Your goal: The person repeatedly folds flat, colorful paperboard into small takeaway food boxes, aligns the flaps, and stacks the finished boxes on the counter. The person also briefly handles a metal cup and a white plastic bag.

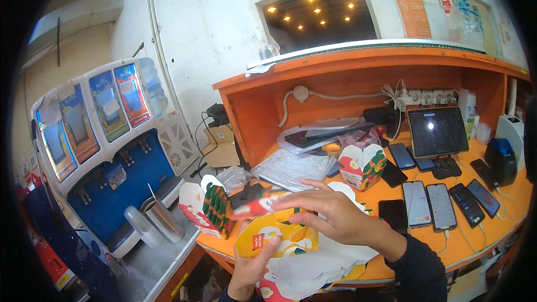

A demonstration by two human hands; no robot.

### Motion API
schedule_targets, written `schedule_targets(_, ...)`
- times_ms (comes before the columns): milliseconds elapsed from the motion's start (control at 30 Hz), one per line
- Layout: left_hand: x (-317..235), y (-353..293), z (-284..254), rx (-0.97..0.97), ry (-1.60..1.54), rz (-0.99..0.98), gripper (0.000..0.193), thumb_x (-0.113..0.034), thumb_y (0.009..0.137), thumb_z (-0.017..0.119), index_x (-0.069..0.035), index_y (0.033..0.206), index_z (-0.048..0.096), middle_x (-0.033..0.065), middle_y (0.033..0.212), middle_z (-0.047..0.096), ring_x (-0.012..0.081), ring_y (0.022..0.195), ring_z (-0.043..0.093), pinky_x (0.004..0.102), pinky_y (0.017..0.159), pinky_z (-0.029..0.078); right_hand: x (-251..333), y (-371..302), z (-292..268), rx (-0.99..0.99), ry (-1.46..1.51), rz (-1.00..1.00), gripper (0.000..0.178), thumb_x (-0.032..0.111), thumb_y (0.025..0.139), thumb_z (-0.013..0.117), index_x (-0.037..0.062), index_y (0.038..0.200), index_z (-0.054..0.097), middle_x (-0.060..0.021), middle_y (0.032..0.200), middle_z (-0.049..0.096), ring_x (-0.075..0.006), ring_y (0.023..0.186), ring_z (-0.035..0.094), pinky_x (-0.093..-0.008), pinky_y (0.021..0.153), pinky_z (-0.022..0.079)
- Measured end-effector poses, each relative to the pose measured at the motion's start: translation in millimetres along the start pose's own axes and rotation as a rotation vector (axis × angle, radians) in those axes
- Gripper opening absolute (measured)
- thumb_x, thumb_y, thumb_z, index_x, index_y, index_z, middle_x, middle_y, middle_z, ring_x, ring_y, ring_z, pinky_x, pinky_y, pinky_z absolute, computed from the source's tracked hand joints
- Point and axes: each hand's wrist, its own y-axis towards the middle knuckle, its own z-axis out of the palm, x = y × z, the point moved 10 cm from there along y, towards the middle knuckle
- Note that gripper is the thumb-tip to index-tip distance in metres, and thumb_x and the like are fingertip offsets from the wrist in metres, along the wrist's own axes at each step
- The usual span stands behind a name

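My left hand (pixel 253 268) grips the lower left side of a yellow paper food box (pixel 302 237), its thumb on the front panel. My right hand (pixel 335 212) reaches over the box from the right. Its fingers and thumb close on the box's upper edge, where a red-and-white flap (pixel 258 206) is smeared by motion. Beneath the box lie loose white paper sheets (pixel 319 271) and flat printed cartons, partly hidden by my hands. An opened red, white and green box (pixel 207 207) stands to the left. A similar box (pixel 362 168) stands farther back, right of my hands.
Several phones (pixel 442 206) lie on the orange counter (pixel 358 201) at the right, some on cables, before a tablet on a stand (pixel 438 131). Behind are wrapped papers (pixel 293 169) and a power strip (pixel 428 97). At left stand a drink dispenser (pixel 106 151) and metal cup (pixel 162 221).
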Motion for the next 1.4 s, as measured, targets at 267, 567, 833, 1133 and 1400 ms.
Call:
schedule_targets(267,13.0,2.8,3.0,0.048,0.095,0.052,0.030,-0.003,0.087,0.059,0.002,0.115,0.049,0.0077,0.106,0.054,0.0140,0.094,0.054,0.0263,0.080,0.044,11.8,-2.6,-10.3,-0.098,-0.269,-0.100,0.015,0.021,0.087,0.060,0.0122,0.097,0.067,-0.0010,0.088,0.068,-0.0158,0.083,0.063,-0.0437,0.102,0.030)
schedule_targets(567,35.1,-1.3,-29.6,0.213,-1.034,-0.129,0.082,-0.052,0.085,0.053,-0.001,0.141,0.022,0.0202,0.140,0.037,0.0362,0.124,0.043,0.0522,0.097,0.042,62.9,-20.2,28.9,0.021,-0.608,-0.469,0.020,0.019,0.084,0.057,0.0175,0.103,0.064,-0.0008,0.114,0.061,-0.0174,0.113,0.054,-0.0449,0.101,0.034)
schedule_targets(833,53.0,-23.9,-68.0,-0.055,-0.368,-0.292,0.051,-0.012,0.084,0.050,0.004,0.130,0.038,0.0203,0.122,0.053,0.0307,0.109,0.056,0.0418,0.093,0.046,51.2,-16.0,41.3,0.017,-0.499,-0.442,0.044,0.021,0.084,0.055,0.0086,0.126,0.049,-0.0144,0.138,0.041,-0.0265,0.129,0.039,-0.0444,0.104,0.033)
schedule_targets(1133,112.0,-113.3,-26.7,0.185,-0.062,-0.805,0.030,-0.014,0.087,0.059,-0.003,0.113,0.048,0.0059,0.110,0.046,0.0146,0.094,0.048,0.0263,0.070,0.041,48.9,-29.1,25.8,-0.089,-0.287,-0.209,0.072,0.036,0.084,0.059,0.0055,0.140,0.026,-0.0156,0.147,0.026,-0.0317,0.137,0.021,-0.0487,0.111,0.012)
schedule_targets(1400,104.0,-173.6,75.7,0.914,-0.508,-1.008,0.052,-0.016,0.087,0.059,-0.006,0.129,0.029,0.0090,0.127,0.032,0.0180,0.113,0.033,0.0301,0.090,0.030,79.2,-138.6,44.7,-0.195,-0.672,-0.003,0.063,0.043,0.089,0.054,0.0100,0.139,0.037,-0.0124,0.145,0.034,-0.0353,0.136,0.028,-0.0521,0.110,0.014)
